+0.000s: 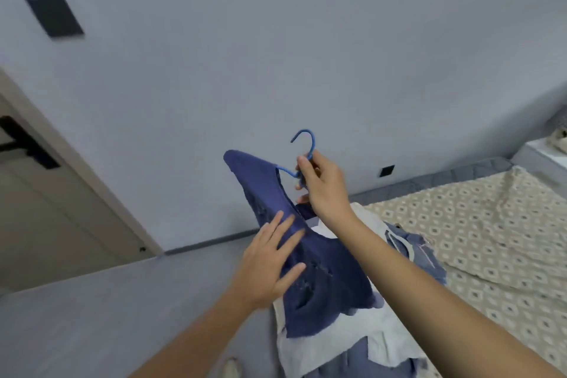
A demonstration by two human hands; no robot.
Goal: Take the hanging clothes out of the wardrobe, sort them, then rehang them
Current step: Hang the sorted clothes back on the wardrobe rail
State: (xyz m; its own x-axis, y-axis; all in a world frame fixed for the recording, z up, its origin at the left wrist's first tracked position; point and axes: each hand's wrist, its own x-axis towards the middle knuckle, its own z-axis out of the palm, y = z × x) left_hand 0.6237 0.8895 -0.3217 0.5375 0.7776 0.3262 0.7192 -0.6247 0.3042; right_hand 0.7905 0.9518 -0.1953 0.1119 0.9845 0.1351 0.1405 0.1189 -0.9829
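A dark blue garment point(325, 279) hangs on a blue hanger point(306, 144), tilted, above the corner of the bed. My right hand point(322, 187) grips the hanger just below its hook. My left hand point(270, 261) lies with straight spread fingers against the garment's left side. The hanger's right arm is hidden behind my right hand. Under the garment, a white garment point(368, 344) and a denim piece point(417, 255) lie on the bed.
The bed with a beige patterned cover point(491, 224) fills the right side. A grey wall point(276, 55) stands ahead with a small dark socket point(387, 171). A door point(46, 209) is at the left, grey floor point(92, 316) below it.
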